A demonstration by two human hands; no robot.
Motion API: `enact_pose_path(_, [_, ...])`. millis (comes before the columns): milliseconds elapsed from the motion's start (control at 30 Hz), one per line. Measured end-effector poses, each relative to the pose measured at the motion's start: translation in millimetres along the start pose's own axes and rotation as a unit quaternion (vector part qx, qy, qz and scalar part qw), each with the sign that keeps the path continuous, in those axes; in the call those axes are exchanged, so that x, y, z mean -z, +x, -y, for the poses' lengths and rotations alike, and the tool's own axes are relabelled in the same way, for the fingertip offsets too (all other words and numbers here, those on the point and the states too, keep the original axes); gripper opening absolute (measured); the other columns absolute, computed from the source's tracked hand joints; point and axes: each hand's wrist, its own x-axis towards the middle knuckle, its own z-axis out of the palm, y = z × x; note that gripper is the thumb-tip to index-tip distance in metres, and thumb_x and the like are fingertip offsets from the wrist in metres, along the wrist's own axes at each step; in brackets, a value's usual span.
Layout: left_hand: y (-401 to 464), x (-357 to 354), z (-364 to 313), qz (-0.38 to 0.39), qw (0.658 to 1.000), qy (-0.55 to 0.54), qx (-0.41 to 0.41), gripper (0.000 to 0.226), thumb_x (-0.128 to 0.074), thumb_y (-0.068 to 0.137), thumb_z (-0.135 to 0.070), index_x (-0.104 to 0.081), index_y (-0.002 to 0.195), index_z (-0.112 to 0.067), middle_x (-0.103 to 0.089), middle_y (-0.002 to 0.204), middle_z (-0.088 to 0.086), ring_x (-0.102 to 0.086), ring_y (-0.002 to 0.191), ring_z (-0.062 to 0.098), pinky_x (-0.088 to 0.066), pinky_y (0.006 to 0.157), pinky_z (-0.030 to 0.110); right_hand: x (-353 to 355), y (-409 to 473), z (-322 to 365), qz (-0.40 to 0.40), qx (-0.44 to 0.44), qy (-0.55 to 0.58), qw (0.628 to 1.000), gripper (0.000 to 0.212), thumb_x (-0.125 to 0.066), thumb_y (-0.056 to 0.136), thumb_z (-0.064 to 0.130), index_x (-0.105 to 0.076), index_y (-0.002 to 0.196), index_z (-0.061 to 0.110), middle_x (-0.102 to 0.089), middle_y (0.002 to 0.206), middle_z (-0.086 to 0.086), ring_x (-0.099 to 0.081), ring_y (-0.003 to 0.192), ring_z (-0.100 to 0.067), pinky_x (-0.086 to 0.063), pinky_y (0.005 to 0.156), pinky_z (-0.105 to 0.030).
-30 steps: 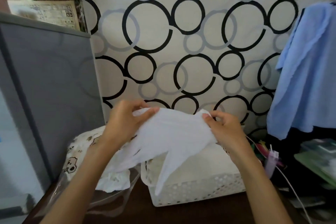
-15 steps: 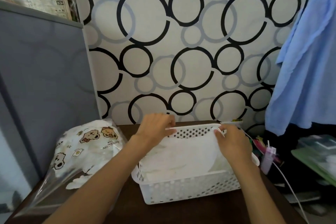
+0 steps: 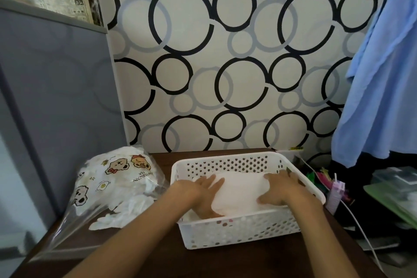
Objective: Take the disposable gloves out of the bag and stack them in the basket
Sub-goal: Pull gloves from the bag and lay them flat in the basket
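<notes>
1. Reached in from 7 o'clock: left hand (image 3: 204, 195), palm down, fingers straight and spread a little, pressing flat on the left edge of the white gloves (image 3: 240, 194).
2. Reached in from 5 o'clock: right hand (image 3: 278, 189), also palm down and flat, fingers straight toward 9 o'clock, thumb spread, resting on the right edge of the same pile; nothing gripped by either.
3. Lay stacked inside the white perforated basket (image 3: 237, 231), between the two hands.
4. Sat at 9 o'clock of the basket, just beside it: clear bag (image 3: 117, 185) printed with cartoon bears, with more crumpled white gloves inside and its open mouth sprawled toward 7 o'clock.
5. Carried both basket and bag: dark brown table (image 3: 225, 262).
6. Rose behind at 12 o'clock: wall (image 3: 214, 52) patterned with black and grey rings.
7. Stood at 9 o'clock: grey cabinet (image 3: 56, 97).
8. Hung at 3 o'clock: blue cloth (image 3: 381, 97), above some clutter too blurred to name.
</notes>
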Motion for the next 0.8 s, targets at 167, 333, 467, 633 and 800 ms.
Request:
enact_pose_path(167, [1.6, -5.9, -0.6, -0.001, 1.0, -0.008, -0.006, 0.091, -0.05, 0.094, -0.05, 0.02, 0.149, -0.03, 0.024, 0.158, -0.004, 0.013, 0.147, 0.019, -0.004, 0.12, 0.051, -5.2, 6.6, -2.3, -0.007, -0.002, 0.008, 1.0, 0.063, -0.06, 0.088, 0.03, -0.031, 0.143, 0.02, -0.018, 0.152, -0.012, -0.013, 0.141, -0.032, -0.026, 0.111, -0.043])
enact_pose_path(333, [-59.7, 11.9, 23.4, -0.196, 0.972, -0.121, -0.048, 0.078, -0.048, 0.091, -0.057, -0.004, 0.152, -0.037, 0.007, 0.161, -0.012, 0.001, 0.148, 0.014, -0.009, 0.118, 0.042, 7.4, 3.1, -0.1, -0.14, 0.054, 0.054, 0.987, 0.057, -0.062, 0.088, 0.035, -0.04, 0.14, 0.033, -0.03, 0.147, -0.007, -0.02, 0.138, -0.03, -0.026, 0.109, -0.037])
enact_pose_path(467, [-116.2, -6.5, 85.1, -0.348, 0.918, -0.189, -0.003, 0.049, -0.068, 0.085, -0.036, -0.043, 0.126, -0.04, -0.03, 0.143, -0.017, -0.031, 0.127, 0.004, -0.03, 0.11, 0.028, 16.0, -13.0, 13.4, -0.228, 0.141, 0.156, 0.951, 0.036, -0.067, 0.086, 0.02, -0.062, 0.12, 0.028, -0.057, 0.125, -0.003, -0.052, 0.111, -0.021, -0.044, 0.089, -0.032])
enact_pose_path(633, [-140.8, -33.5, 149.9, -0.269, 0.927, -0.252, 0.064, 0.016, -0.08, 0.075, -0.028, -0.068, 0.079, -0.037, -0.052, 0.12, -0.024, -0.044, 0.119, 0.002, -0.034, 0.103, 0.026, 12.8, -72.8, 85.1, -0.203, 0.272, 0.171, 0.925, 0.021, -0.066, 0.087, 0.03, -0.067, 0.104, 0.041, -0.064, 0.093, 0.022, -0.057, 0.074, 0.003, -0.046, 0.068, -0.02])
enact_pose_path(800, [-133.0, -46.9, 157.9, -0.233, 0.924, -0.303, 0.033, 0.032, -0.065, 0.084, -0.001, -0.072, 0.08, -0.032, -0.06, 0.128, -0.005, -0.053, 0.116, 0.006, -0.045, 0.089, 0.011, -34.5, -104.1, 160.3, -0.156, 0.336, 0.071, 0.926, 0.022, -0.059, 0.092, 0.028, -0.068, 0.111, 0.034, -0.066, 0.11, 0.012, -0.06, 0.089, -0.003, -0.049, 0.079, -0.02])
